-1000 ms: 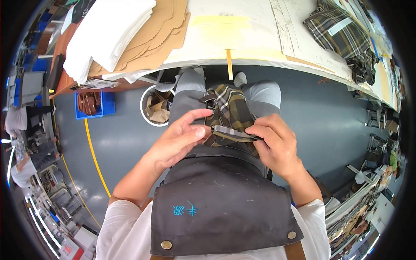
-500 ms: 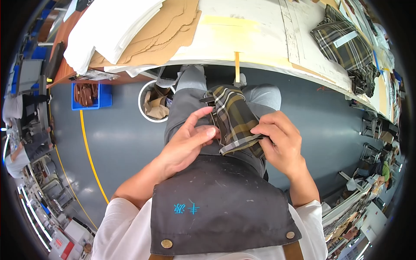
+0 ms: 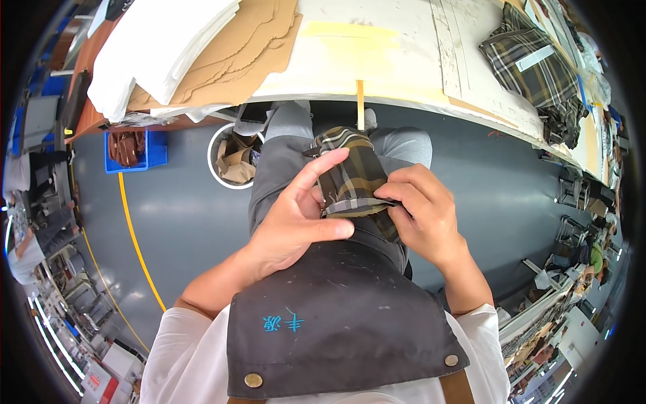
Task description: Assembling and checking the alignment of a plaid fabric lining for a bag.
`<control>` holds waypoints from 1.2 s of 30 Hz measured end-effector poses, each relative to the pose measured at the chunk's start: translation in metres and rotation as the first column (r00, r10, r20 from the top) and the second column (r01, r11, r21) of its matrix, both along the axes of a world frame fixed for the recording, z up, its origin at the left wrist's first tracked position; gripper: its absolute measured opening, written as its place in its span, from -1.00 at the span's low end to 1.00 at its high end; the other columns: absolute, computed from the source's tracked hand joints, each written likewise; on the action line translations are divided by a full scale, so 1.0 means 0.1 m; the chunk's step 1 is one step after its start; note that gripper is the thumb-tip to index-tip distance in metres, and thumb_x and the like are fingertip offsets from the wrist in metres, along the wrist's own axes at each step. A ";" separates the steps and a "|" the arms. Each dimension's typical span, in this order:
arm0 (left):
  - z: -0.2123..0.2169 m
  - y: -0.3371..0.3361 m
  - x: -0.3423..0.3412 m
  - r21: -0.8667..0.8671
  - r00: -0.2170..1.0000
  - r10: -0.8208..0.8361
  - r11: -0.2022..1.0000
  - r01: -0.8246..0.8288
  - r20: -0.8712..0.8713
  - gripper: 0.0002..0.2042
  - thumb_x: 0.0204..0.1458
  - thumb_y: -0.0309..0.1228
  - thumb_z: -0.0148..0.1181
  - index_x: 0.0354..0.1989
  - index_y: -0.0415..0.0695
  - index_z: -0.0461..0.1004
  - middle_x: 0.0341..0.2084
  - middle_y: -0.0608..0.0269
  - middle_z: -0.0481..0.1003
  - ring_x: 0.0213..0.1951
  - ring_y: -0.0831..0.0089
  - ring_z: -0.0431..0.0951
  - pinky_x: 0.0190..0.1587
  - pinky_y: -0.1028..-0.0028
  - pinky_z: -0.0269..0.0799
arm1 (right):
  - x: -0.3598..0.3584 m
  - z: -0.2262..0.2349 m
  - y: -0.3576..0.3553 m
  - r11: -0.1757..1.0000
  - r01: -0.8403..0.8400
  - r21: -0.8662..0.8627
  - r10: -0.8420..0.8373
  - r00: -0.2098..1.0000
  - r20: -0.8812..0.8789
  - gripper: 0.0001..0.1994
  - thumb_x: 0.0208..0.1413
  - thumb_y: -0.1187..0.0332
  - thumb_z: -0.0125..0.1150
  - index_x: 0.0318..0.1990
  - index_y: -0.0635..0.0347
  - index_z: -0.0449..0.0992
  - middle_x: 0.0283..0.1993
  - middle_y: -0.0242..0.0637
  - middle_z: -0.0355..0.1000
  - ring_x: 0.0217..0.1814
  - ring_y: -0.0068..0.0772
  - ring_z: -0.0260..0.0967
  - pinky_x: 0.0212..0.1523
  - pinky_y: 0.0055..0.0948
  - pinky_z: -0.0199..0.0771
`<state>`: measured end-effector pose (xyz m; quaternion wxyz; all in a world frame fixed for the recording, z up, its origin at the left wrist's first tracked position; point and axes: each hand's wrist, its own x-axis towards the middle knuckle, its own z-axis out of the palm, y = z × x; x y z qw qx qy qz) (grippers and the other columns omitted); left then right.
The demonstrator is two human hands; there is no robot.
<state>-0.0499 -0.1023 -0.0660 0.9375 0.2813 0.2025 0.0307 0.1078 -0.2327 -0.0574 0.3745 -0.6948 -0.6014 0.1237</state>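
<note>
A dark plaid fabric piece [image 3: 354, 178] with olive, white and black bands hangs over my lap, its pale folded edge toward me. My right hand [image 3: 425, 212] pinches its right near corner between thumb and fingers. At the opposite side is my left hand [image 3: 294, 215], open, thumb and index finger spread wide apart. Its index finger reaches over the cloth's left side, while its other fingers are partly hidden beside or behind the cloth. Below both hands lies my dark apron [image 3: 350, 316].
Ahead stands a white-topped table [image 3: 397, 74] with stacked brown paper patterns [image 3: 259, 50] and white sheets [image 3: 158, 47]. More plaid cloth [image 3: 521, 60] lies at its right. On the floor are a white bin [image 3: 215, 158] and a blue crate [image 3: 159, 156].
My left thumb has swung away from the cloth and its index finger has moved over it. The cloth has turned, its pale edge now more level. My right hand keeps its pinch.
</note>
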 end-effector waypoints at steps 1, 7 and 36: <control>0.00 0.00 0.02 0.001 0.997 0.024 1.000 -0.024 -0.067 -0.28 -0.11 -0.55 0.20 0.24 -0.10 -0.04 -0.09 0.16 0.37 -0.09 0.48 0.37 -0.06 0.49 0.30 | 0.01 0.00 0.00 1.000 -0.004 0.011 0.003 1.000 0.007 -0.65 -0.43 0.73 0.14 -0.35 0.25 0.42 -0.38 -0.23 0.31 -0.37 -0.21 0.32 -0.44 -0.36 0.36; 0.03 0.05 0.07 -0.079 0.972 0.106 0.989 -0.125 -0.211 -0.49 -0.08 -0.65 0.14 0.11 -0.20 0.20 -0.24 0.21 0.45 -0.24 0.54 0.46 -0.11 0.54 0.35 | 0.02 -0.08 0.00 0.997 0.017 0.081 -0.019 1.000 0.019 -0.65 -0.45 0.67 0.19 -0.34 0.20 0.46 -0.39 -0.26 0.30 -0.43 -0.28 0.29 -0.51 -0.40 0.33; 0.19 0.19 0.18 0.149 0.997 -0.047 0.987 0.057 -0.069 -0.56 0.01 -0.47 0.02 0.10 -0.24 0.18 0.01 0.13 0.29 0.03 0.40 0.32 0.08 0.40 0.23 | 0.03 -0.06 -0.07 0.961 -0.013 0.277 0.015 1.000 -0.004 -0.51 -0.53 0.62 0.29 -0.23 0.26 0.44 -0.35 -0.22 0.33 -0.49 -0.27 0.31 -0.56 -0.43 0.33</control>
